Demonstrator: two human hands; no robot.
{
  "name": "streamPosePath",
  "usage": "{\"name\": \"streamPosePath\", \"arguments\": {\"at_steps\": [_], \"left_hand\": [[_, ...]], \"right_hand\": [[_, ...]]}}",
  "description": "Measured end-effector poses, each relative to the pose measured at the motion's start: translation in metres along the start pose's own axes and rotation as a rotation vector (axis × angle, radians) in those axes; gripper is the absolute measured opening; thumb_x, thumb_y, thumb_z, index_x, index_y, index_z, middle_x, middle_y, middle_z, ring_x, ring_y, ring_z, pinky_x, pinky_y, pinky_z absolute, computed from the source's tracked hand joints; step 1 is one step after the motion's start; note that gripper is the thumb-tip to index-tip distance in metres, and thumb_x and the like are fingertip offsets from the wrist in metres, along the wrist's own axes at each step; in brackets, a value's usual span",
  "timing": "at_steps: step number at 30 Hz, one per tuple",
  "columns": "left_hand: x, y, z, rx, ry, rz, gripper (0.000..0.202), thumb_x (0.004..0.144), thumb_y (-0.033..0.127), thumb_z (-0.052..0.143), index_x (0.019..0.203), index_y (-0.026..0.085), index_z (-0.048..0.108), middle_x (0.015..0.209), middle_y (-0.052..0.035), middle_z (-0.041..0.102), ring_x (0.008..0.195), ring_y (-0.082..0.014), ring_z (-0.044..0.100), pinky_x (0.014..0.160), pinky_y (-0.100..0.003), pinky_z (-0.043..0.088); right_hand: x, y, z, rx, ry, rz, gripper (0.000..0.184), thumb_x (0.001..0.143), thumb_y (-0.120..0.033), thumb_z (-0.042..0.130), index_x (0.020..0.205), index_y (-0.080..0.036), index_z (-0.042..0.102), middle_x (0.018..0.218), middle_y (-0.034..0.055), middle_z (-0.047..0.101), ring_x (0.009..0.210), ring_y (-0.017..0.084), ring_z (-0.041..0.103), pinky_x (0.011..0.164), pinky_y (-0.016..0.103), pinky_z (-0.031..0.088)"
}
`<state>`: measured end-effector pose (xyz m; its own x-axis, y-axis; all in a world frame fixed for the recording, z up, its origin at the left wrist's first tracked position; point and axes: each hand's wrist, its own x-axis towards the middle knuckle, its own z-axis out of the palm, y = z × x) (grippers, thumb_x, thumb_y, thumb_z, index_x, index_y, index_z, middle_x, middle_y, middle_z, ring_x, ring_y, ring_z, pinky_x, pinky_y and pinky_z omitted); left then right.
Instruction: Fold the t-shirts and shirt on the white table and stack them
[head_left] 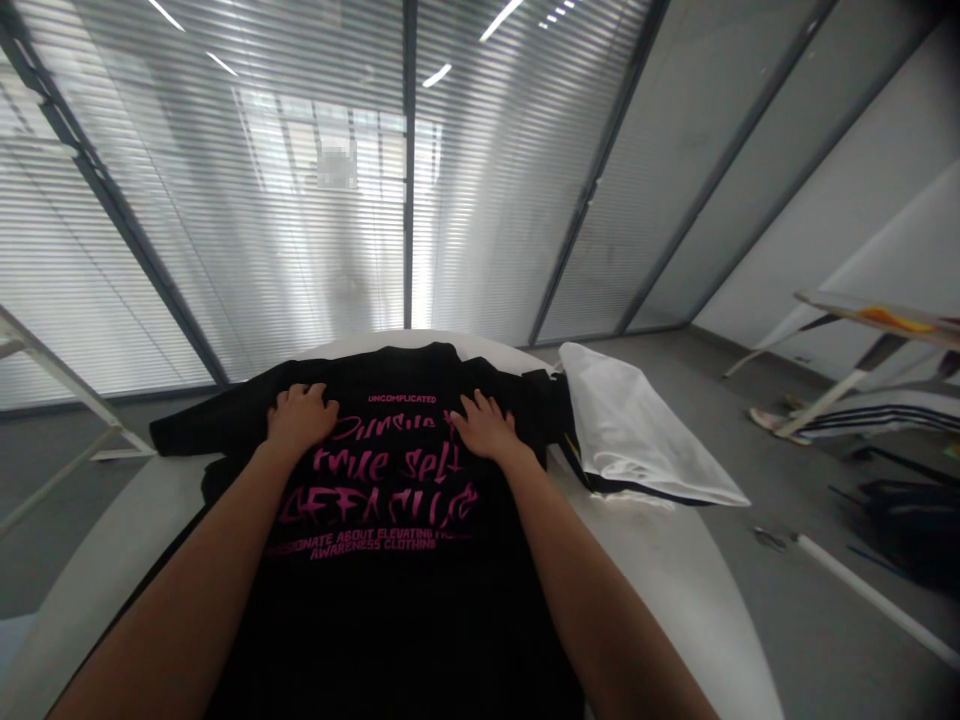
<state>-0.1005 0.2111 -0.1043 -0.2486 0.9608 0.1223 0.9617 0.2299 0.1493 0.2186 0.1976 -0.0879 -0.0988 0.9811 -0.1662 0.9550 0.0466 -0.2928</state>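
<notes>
A black T-shirt (390, 500) with pink lettering lies spread flat on a round white table (667, 560), its top edge towards the far rim. My left hand (300, 418) rests on the shirt's upper left area, fingers apart. My right hand (486, 425) lies on the upper right area, also with spread fingers. Neither hand appears to grip the cloth. A folded white garment (645, 430) with dark trim lies on the table to the right of my right hand, apart from it.
Glass walls with white blinds (225, 200) stand behind the table. On the grey floor to the right lie a black bag (911, 530), a white rod (870, 595) and striped cloth (877, 412). A white stand (52, 390) stands at the left.
</notes>
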Motion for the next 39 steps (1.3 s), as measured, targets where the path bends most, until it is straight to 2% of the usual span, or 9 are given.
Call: {"name": "streamPosePath", "arguments": {"at_steps": [5,10,14,19,23,26,32,35,39], "left_hand": [[-0.017,0.034,0.011,0.033,-0.073,0.283,0.058,0.093,0.046,0.029,0.149,0.030,0.035,0.153,-0.0126,0.035,0.142,-0.0332,0.027,0.111,-0.059,0.021],[-0.023,0.043,0.002,0.064,-0.187,0.289,0.063,0.092,0.054,0.026,0.151,0.032,0.030,0.154,-0.0169,0.031,0.141,-0.0394,0.027,0.105,-0.067,0.024],[-0.030,0.049,-0.027,0.088,-0.304,0.354,0.062,0.086,0.056,0.038,0.142,0.030,0.047,0.139,-0.0187,0.049,0.125,-0.0421,0.046,0.092,-0.058,0.042],[-0.035,0.054,-0.054,-0.023,-0.424,0.512,0.048,0.088,0.052,0.036,0.106,0.025,0.072,0.108,-0.0117,0.069,0.095,-0.0287,0.064,0.084,-0.042,0.048],[-0.033,0.055,-0.046,-0.021,-0.206,0.403,0.047,0.090,0.045,0.034,0.121,0.027,0.063,0.120,-0.0116,0.064,0.109,-0.0324,0.058,0.090,-0.049,0.044],[-0.029,0.052,-0.026,-0.020,-0.098,0.319,0.051,0.090,0.045,0.032,0.133,0.027,0.054,0.129,-0.0137,0.058,0.119,-0.0363,0.050,0.095,-0.058,0.038],[-0.013,0.026,0.004,-0.053,-0.086,0.172,0.068,0.087,0.063,0.033,0.145,0.028,0.042,0.152,-0.0138,0.035,0.139,-0.0382,0.027,0.108,-0.059,0.024],[-0.011,0.019,0.004,-0.057,0.003,0.097,0.073,0.086,0.062,0.038,0.146,0.021,0.040,0.152,-0.0182,0.031,0.140,-0.0402,0.024,0.108,-0.054,0.026],[-0.022,0.031,-0.007,-0.003,0.203,0.109,0.055,0.087,0.043,0.043,0.135,0.015,0.050,0.137,-0.0202,0.046,0.129,-0.0372,0.039,0.100,-0.048,0.036]], "right_hand": [[-0.006,-0.009,0.010,-0.056,-0.012,-0.030,0.067,0.095,-0.062,0.018,0.155,-0.032,0.015,0.163,0.0035,0.003,0.147,0.037,-0.001,0.112,0.063,0.003],[-0.011,-0.011,-0.002,-0.073,-0.029,-0.064,0.067,0.094,-0.060,0.028,0.153,-0.028,0.025,0.161,0.0095,0.015,0.145,0.040,0.011,0.109,0.067,0.013],[-0.021,-0.015,-0.024,-0.105,-0.073,-0.047,0.063,0.087,-0.052,0.048,0.142,-0.024,0.044,0.148,0.0177,0.039,0.132,0.042,0.037,0.097,0.064,0.035],[-0.034,-0.021,-0.045,-0.150,-0.148,-0.036,0.052,0.082,-0.049,0.054,0.124,-0.020,0.061,0.133,0.0201,0.052,0.116,0.041,0.053,0.089,0.057,0.044],[-0.035,-0.030,-0.035,-0.133,0.076,0.009,0.050,0.091,-0.050,0.040,0.121,-0.016,0.062,0.127,0.0212,0.057,0.114,0.040,0.054,0.089,0.057,0.042],[-0.027,-0.031,-0.014,-0.105,0.251,-0.081,0.051,0.094,-0.048,0.036,0.134,-0.020,0.052,0.137,0.0174,0.051,0.125,0.037,0.046,0.098,0.058,0.035],[-0.002,-0.008,0.011,-0.016,0.064,-0.131,0.065,0.095,-0.060,0.030,0.152,-0.029,0.026,0.161,0.0076,0.018,0.147,0.032,0.010,0.113,0.059,0.009],[0.005,0.000,0.013,-0.008,0.069,-0.104,0.069,0.094,-0.062,0.029,0.153,-0.026,0.024,0.161,0.0098,0.016,0.147,0.031,0.009,0.114,0.056,0.007],[0.003,-0.003,0.013,-0.015,0.158,-0.107,0.063,0.095,-0.055,0.033,0.150,-0.025,0.032,0.158,0.0104,0.025,0.146,0.030,0.015,0.114,0.055,0.010]]}}
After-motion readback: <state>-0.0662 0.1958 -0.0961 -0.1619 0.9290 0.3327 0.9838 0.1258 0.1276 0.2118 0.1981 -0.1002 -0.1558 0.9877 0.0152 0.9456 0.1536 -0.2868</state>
